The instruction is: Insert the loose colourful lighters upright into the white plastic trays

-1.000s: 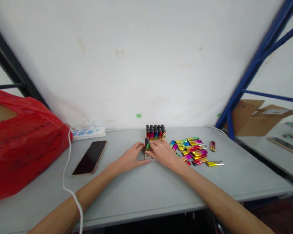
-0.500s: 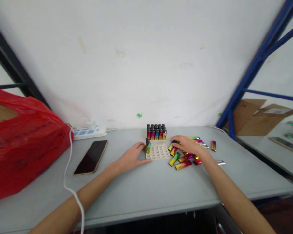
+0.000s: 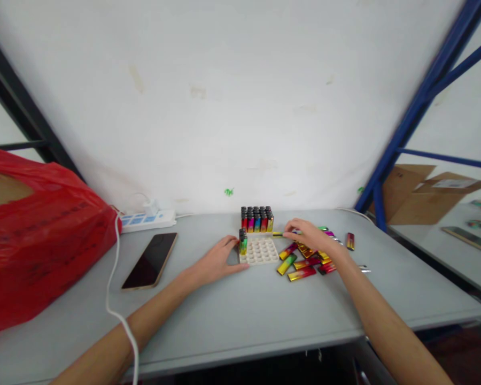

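My left hand (image 3: 216, 260) lies at the left side of a white tray (image 3: 260, 262) with rows of round holes. Its thumb stretches along the tray's front edge, and its fingers are spread apart beside a few upright black-topped lighters (image 3: 243, 245) in the tray's left column. Above the right rear of the tray, my right hand (image 3: 307, 233) pinches a yellow, dark-ended lighter (image 3: 278, 234), held nearly level. Below and beside that hand is a loose pile of shiny multicoloured lighters (image 3: 302, 273), partly hidden by it.
Behind the tray stands a block of upright lighters (image 3: 257, 220). A single lighter (image 3: 350, 241) lies far right. Leftward are a phone (image 3: 150, 260), a power strip (image 3: 148, 220), a white cable (image 3: 111, 299) and a red bag (image 3: 44, 240). A blue frame (image 3: 409, 123) rises right.
My right hand has risen slightly from the pile, and a yellow lighter now shows at its fingertips, pointing left toward the tray. My left hand stays in place.
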`<state>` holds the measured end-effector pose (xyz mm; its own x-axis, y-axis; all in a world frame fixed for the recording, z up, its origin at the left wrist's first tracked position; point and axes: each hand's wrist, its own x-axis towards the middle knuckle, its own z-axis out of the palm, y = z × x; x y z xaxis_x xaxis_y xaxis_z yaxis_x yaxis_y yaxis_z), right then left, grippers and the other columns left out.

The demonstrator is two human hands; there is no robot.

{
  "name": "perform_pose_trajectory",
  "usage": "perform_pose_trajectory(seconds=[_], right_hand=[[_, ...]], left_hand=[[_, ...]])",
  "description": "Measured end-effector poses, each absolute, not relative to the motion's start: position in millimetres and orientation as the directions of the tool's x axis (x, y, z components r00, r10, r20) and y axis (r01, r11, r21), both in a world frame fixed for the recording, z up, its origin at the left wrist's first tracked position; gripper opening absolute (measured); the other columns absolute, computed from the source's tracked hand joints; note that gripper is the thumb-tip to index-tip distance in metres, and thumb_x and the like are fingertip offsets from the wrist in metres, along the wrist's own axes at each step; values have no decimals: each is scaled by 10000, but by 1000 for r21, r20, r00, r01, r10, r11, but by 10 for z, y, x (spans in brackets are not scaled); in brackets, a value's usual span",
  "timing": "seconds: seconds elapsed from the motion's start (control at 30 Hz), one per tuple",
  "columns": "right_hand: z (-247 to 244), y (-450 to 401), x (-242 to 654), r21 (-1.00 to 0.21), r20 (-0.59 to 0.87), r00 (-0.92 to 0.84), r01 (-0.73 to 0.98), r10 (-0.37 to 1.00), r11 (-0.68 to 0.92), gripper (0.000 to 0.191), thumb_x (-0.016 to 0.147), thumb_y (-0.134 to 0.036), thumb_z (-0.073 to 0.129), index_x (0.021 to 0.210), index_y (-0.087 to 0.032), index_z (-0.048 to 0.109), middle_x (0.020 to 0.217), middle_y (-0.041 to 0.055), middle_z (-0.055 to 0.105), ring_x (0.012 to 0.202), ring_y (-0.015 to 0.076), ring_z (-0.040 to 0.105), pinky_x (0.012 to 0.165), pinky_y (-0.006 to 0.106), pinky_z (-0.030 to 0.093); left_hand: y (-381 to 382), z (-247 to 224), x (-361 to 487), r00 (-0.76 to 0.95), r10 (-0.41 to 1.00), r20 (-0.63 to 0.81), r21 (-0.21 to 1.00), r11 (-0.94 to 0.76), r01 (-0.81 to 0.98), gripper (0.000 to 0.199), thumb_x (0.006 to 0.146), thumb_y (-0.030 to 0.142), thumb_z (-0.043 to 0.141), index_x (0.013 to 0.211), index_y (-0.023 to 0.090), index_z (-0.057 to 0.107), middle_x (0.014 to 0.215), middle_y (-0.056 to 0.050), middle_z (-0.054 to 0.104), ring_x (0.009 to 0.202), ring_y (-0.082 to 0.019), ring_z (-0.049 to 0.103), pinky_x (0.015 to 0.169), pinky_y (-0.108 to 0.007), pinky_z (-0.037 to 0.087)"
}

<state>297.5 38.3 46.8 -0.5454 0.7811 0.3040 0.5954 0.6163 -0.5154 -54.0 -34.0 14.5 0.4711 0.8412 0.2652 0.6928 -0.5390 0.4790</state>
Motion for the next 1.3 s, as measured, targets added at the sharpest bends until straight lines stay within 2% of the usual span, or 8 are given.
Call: perform_pose_trajectory(seconds=[0.17, 0.33, 0.53, 0.73, 0.83, 0.93, 1.13, 1.3], right_hand=[[502, 318, 2814, -700, 356, -359, 509, 863, 501, 404, 960, -605, 641, 1002, -212, 723, 620, -33, 627, 581, 175, 542, 641, 310, 447], [503, 231, 2499, -937, 306, -195, 111, 932, 331, 508, 776, -683, 808, 853, -202, 666, 755, -7, 634, 729, 166, 587, 699, 293, 514], [452, 29, 2222, -974, 107, -323, -222, 940, 35, 500, 866, -706, 728, 983, -238, 597, 944, 37, 726, 828, 194, 688, 734, 336, 589], [477, -22, 2117, -985, 160, -343, -115, 926, 127, 546, 836, -732, 746, 952, -223, 588, 697, -55, 579, 645, 138, 614, 652, 272, 526], [464, -5, 2085, -990, 136, -331, -86, 934, 114, 593, 799, -792, 730, 878, -233, 547, 636, -101, 406, 499, 84, 400, 478, 216, 350], [431, -3, 2048, -998, 50, -313, -37, 948, 40, 642, 824, -864, 617, 769, -237, 492, 598, -92, 341, 479, 84, 257, 449, 223, 197], [348, -50, 1915, -995, -96, -180, 29, 979, -92, 608, 929, -743, 473, 586, -261, 335, 500, -69, 258, 453, 103, 185, 453, 272, 147], [275, -46, 1867, -997, -36, -135, 75, 990, -26, 557, 924, -705, 459, 587, -268, 386, 476, -66, 280, 440, 116, 212, 451, 277, 167]], left_hand=[[-339, 146, -537, 475, 834, 281, 477, -551, 685, 652, 878, 693, 733, 1305, 211, 635, 1392, -142, 640, 1283, -344, 642, 1161, -483, 514], [-330, 134, -541, 465, 839, 283, 482, -544, 687, 681, 869, 694, 740, 1312, 188, 632, 1396, -156, 637, 1285, -351, 640, 1168, -496, 502], [-335, 145, -540, 470, 835, 287, 485, -549, 681, 662, 871, 677, 749, 1304, 189, 636, 1382, -152, 641, 1270, -346, 651, 1166, -479, 506], [-336, 155, -541, 484, 827, 287, 491, -560, 667, 639, 877, 649, 761, 1309, 197, 629, 1379, -154, 643, 1268, -343, 647, 1164, -500, 504], [-336, 158, -542, 486, 828, 281, 489, -559, 669, 637, 880, 644, 760, 1313, 195, 629, 1377, -153, 642, 1268, -341, 645, 1168, -496, 501], [-335, 154, -544, 485, 824, 293, 486, -565, 667, 634, 880, 658, 753, 1316, 212, 632, 1374, -139, 645, 1266, -337, 646, 1167, -493, 503], [-342, 167, -545, 489, 822, 292, 489, -567, 663, 637, 883, 645, 756, 1324, 202, 627, 1384, -148, 643, 1273, -338, 643, 1167, -494, 500], [-340, 162, -540, 477, 827, 298, 485, -562, 670, 639, 869, 658, 760, 1303, 204, 639, 1371, -142, 655, 1257, -342, 656, 1157, -490, 516]])
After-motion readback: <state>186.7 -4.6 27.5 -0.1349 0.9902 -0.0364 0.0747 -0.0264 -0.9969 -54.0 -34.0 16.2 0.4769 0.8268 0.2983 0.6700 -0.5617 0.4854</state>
